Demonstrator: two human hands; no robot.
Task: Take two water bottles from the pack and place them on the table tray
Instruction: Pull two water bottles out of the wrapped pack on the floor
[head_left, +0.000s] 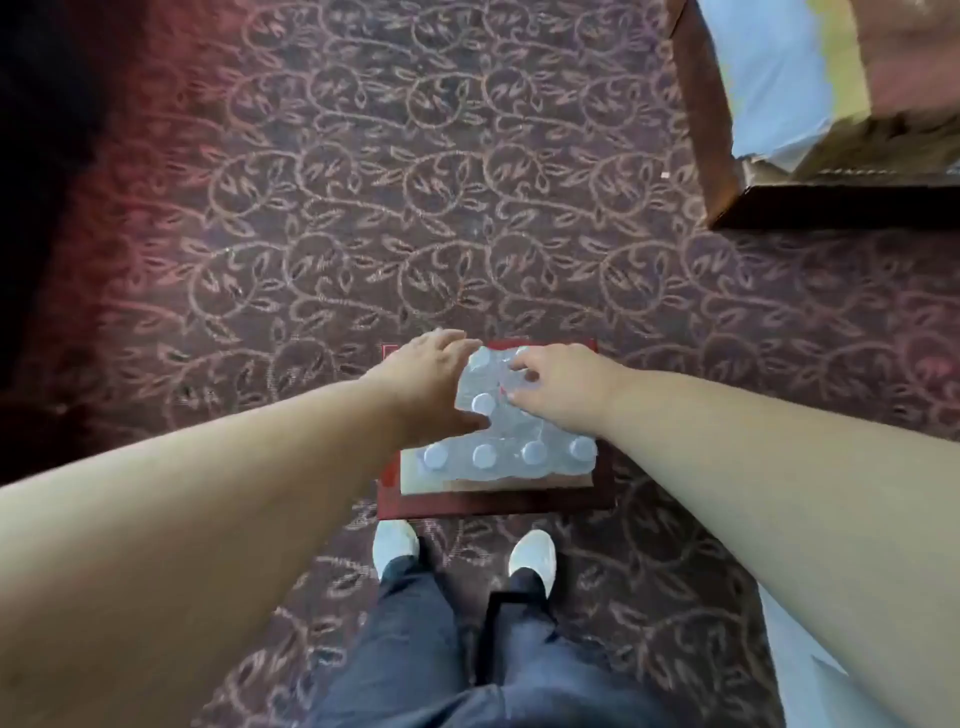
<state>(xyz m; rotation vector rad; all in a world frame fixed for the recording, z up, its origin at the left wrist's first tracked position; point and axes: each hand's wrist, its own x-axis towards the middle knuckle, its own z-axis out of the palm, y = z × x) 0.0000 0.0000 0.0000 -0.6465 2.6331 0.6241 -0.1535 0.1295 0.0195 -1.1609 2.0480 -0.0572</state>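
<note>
Head view: looking straight down at a shrink-wrapped pack (498, 431) of water bottles sitting on a low dark-red stand (493, 501) on the patterned carpet (415, 182), right in front of the person's shoes (396, 543).

Step in hand: getting into the pack, I'd say. No bottle is out yet, all the caps (533, 451) I can see are under plastic.

How to do it well: honestly, tear or stretch the wrap at the far end first, then grab a bottle by the neck and pull straight up. Yanking sideways probably drags the whole pack off the stand. One hand bracing the pack while the other pulls looks like the smart move.

Left hand (426, 384): fingers spread loose and laid over the far left part of the pack, thumb down by a cap. Touching the wrap, not closed around anything as far as I can tell.

Right hand (561, 387): fingers curled in, tips bunched on the wrap near the far caps, looks like it's picking at the plastic or a cap. Too blurry to say if it's actually got a pinch on something.

Bottles: all in the pack, near row of four caps uncovered by the hands.

Tray: not sure. There's wooden furniture (727, 156) at the upper right, but I can't make out a tray on it.
</note>
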